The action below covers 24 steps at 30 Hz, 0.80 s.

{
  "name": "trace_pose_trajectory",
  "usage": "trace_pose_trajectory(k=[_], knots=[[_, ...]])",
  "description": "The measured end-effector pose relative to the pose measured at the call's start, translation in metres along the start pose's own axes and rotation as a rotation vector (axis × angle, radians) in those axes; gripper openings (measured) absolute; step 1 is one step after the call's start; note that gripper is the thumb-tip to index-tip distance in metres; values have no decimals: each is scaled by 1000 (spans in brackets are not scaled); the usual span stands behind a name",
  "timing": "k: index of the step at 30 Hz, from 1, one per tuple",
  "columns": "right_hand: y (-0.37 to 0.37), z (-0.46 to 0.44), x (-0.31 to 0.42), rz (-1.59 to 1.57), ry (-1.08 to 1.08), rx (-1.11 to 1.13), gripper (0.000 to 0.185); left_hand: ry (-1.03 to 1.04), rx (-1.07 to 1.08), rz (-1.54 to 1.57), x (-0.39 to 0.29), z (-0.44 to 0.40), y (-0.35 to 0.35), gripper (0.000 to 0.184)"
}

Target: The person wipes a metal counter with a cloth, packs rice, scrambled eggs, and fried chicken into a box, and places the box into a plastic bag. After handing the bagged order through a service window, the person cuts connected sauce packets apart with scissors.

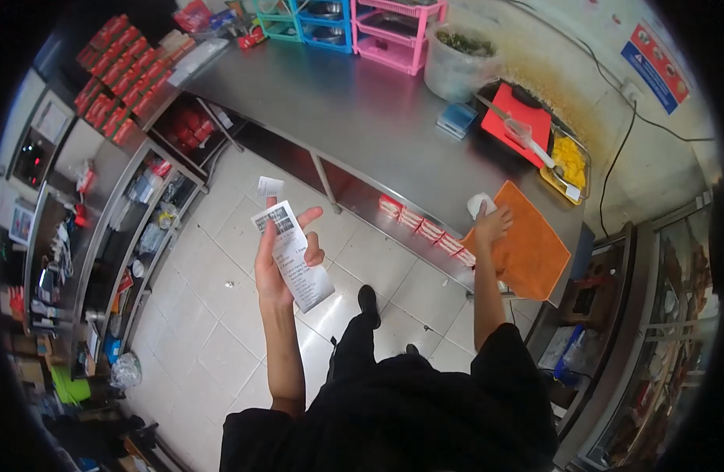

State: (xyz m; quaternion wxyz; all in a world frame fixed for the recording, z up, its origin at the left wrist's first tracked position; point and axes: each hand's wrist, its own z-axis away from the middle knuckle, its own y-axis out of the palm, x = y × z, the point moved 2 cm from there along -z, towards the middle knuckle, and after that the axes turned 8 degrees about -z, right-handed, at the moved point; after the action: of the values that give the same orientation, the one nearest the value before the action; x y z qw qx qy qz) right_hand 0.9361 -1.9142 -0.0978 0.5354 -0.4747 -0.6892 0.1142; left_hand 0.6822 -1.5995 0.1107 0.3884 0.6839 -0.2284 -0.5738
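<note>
My left hand [269,275] is raised over the floor and pinches a long printed receipt [303,271] between its fingers. A smaller paper slip [270,187] sticks out beyond the fingertips of the same hand. Over at the steel table, my right hand [495,225] is closed against a crumpled white wad [480,205], paper or cloth, I cannot tell which. That hand lies at the left edge of an orange cloth or mat [532,248], spread at the table's near right end.
On the steel table [322,102] are a small blue scale [457,120], a red cutting board [513,122] with a knife, a tray of yellow food [568,161], a tub of greens [460,67] and pink racks [393,31]. Red-and-white packs [429,228] sit below its edge. Shelves [134,228] stand left.
</note>
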Motion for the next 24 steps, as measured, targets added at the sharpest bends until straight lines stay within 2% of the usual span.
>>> trace_pose_trajectory(k=[1, 2, 3, 4, 5, 6, 9, 12, 14, 17, 24], knots=[[-29, 12, 43, 136, -52, -94, 31, -7, 4, 17, -3, -25, -3, 43], [6, 41, 12, -93, -295, -196, 28, -18, 8, 35, -4, -47, -6, 43], [38, 73, -5, -573, -68, 148, 20, -40, 18, 39, -2, -69, -7, 43], [48, 108, 8, -668, -149, 318, 8, -57, 36, 46, 1, -91, -9, 43], [67, 135, 11, -616, -136, 515, 6, -71, 53, 52, 4, -111, -11, 42], [117, 159, -9, -835, 211, 722, 12, -94, 87, 63, 7, -131, -11, 41], [189, 142, -11, -1469, 1369, 608, 23, -118, 193, 58, 21, -191, -16, 42], [245, 152, -20, -1718, 1478, 324, 32, -225, 106, 86, 30, -235, -22, 44], [269, 157, -31, -1640, 1331, 354, 34, -230, 188, 105, 34, -264, -26, 42], [290, 150, -52, -1737, 1143, 283, 40, -275, 239, 141, 37, -299, -36, 41], [302, 136, -60, -1648, 1170, 252, 42, -376, 197, 217, 64, -349, -53, 36]])
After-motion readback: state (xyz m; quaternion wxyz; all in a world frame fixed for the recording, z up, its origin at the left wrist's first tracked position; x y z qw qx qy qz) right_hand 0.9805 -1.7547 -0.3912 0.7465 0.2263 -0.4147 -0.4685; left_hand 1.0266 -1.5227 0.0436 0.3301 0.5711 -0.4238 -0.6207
